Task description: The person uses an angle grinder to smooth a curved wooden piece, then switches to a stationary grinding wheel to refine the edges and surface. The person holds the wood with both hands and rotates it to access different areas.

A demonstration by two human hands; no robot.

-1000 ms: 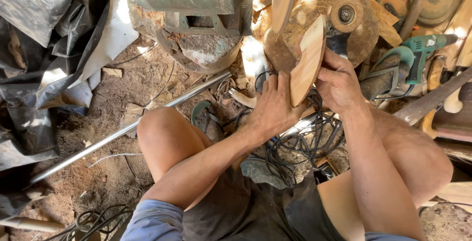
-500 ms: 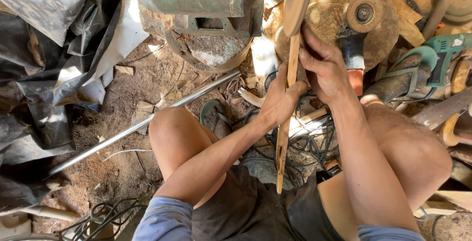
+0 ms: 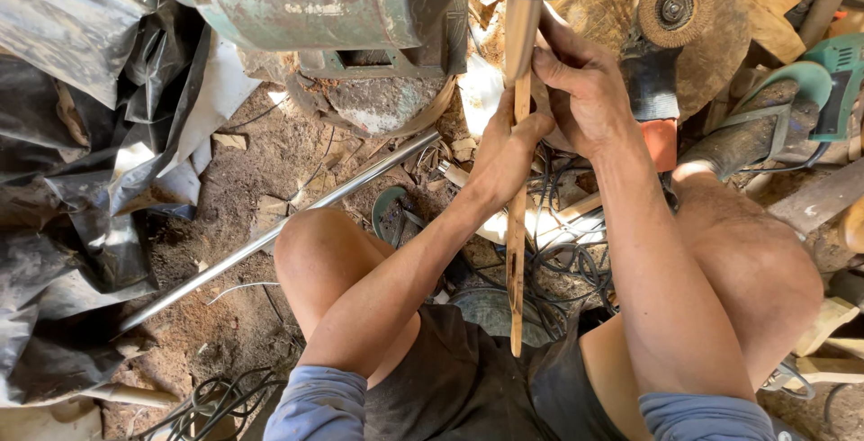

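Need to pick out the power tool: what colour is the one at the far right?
Green power tool, seen in the head view.

Both forearms reach forward between the raised knees, left hand (image 3: 506,155) and right hand (image 3: 587,90) in closed grip.

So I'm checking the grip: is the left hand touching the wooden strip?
Touching. The head view shows the left hand wrapped around the wooden strip, thumb across it, with the right hand gripping it just above.
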